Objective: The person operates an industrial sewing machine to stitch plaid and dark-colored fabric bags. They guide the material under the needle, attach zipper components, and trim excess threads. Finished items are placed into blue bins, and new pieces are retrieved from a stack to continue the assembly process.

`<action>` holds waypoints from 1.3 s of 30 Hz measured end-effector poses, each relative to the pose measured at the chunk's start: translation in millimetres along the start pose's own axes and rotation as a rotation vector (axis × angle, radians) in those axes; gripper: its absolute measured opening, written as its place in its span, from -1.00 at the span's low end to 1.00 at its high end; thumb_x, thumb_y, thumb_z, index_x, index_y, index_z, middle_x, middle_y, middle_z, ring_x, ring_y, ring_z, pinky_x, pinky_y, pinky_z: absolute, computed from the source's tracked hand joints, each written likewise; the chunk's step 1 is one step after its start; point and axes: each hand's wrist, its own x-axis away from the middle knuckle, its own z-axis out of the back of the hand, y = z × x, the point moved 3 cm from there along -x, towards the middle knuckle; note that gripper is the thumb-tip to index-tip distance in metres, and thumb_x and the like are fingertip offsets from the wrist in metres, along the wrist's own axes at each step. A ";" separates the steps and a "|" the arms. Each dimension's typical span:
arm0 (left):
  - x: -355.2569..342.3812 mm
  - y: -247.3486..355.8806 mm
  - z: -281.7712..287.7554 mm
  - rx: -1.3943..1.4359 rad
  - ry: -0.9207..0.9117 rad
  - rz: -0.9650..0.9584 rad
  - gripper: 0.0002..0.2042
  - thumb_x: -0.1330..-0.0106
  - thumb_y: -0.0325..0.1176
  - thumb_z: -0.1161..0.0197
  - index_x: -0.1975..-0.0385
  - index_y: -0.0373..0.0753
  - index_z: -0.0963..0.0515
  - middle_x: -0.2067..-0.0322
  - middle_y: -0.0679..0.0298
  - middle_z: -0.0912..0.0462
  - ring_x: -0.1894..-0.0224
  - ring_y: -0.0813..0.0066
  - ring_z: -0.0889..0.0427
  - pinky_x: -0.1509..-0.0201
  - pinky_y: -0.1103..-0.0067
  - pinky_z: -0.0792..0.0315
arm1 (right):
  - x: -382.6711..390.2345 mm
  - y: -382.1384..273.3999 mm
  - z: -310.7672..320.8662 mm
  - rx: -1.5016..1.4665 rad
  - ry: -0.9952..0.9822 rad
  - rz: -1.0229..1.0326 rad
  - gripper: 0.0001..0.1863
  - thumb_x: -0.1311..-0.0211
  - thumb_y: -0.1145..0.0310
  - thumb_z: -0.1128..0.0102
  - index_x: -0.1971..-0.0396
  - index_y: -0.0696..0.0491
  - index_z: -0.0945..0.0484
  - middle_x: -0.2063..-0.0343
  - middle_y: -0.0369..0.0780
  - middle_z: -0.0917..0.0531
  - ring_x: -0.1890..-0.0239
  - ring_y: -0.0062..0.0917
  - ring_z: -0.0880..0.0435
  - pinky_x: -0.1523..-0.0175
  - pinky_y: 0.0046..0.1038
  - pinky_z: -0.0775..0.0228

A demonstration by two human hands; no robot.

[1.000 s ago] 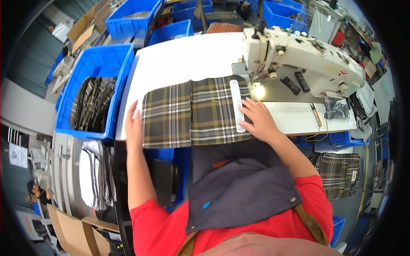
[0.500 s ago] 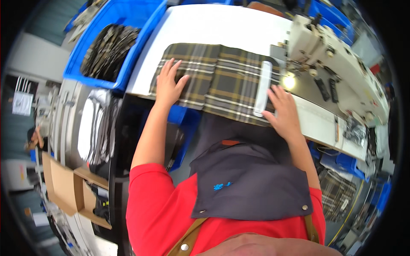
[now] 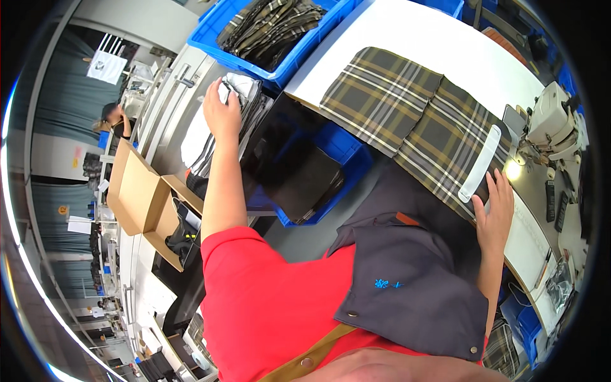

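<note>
A plaid fabric panel [image 3: 388, 102] in dark olive, tan and white lies on the white tabletop, with a seam or fold line across its middle. On its right part lies a narrow white strip [image 3: 480, 164]. My right hand [image 3: 496, 213] rests at the panel's near right edge beside the strip, fingers apart. Off to the left, my left hand [image 3: 224, 118] reaches over a pile of grey and white cloth pieces [image 3: 251, 105]. Its thumb and fingers are apart at the end of that pile, and I see nothing held; whether they touch cloth I cannot tell.
A blue bin [image 3: 286, 67] of plaid pieces stands at the far left. Right of the panel is a sewing machine [image 3: 552, 121] with its lamp lit. An open cardboard box [image 3: 137, 197] sits at left. Below the table edge is another blue bin [image 3: 347, 153] holding dark pieces.
My left hand has left the plaid panel and moved left to the grey and white pile. My right hand stays by the strip. The view has turned left.
</note>
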 end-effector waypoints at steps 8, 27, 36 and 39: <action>16.7 -59.2 -3.2 -0.016 -0.214 0.360 -0.53 -0.38 -0.16 -0.20 -0.26 -0.13 -0.57 -0.09 -0.02 -0.70 -0.16 0.03 -0.67 -0.27 0.30 -0.48 | 1.3 3.0 -0.2 -0.016 0.020 0.023 -0.44 -0.37 0.17 -0.28 -0.28 0.13 -0.51 -0.39 -0.08 -0.45 -0.47 -0.13 -0.32 -0.53 -0.09 -0.08; -50.6 158.8 121.7 0.608 0.136 -0.006 -0.73 -0.60 -0.27 -0.14 0.11 -0.39 -0.64 0.24 0.31 -0.73 0.24 0.61 -0.55 0.10 0.61 -0.43 | -7.4 -4.3 12.2 -0.454 0.108 -0.054 -0.37 -0.28 0.26 -0.37 -0.32 0.13 -0.48 -0.35 -0.06 -0.49 -0.43 -0.14 -0.40 -0.49 -0.23 -0.19; -12.8 298.3 39.2 1.439 -0.565 0.304 -0.76 -0.56 -0.26 -0.20 0.01 -0.31 -0.61 0.14 0.32 -0.72 0.13 0.64 -0.63 0.00 0.64 -0.49 | -24.0 -31.5 26.8 -1.544 0.084 -0.255 -0.09 -0.37 0.16 -0.36 -0.55 0.16 -0.07 -0.41 -0.02 -0.39 -0.47 -0.34 -0.35 -0.52 -0.29 -0.13; 4.0 322.0 -7.1 1.484 -0.852 0.414 -0.69 -0.56 -0.25 -0.18 -0.13 -0.33 -0.56 -0.03 0.24 -0.72 -0.01 0.54 -0.68 -0.17 0.57 -0.48 | -21.0 -27.1 28.3 -1.554 0.138 -0.334 -0.24 -0.45 0.39 -0.21 -0.54 0.17 -0.09 -0.30 -0.06 -0.52 -0.31 -0.44 -0.52 -0.40 -0.37 -0.31</action>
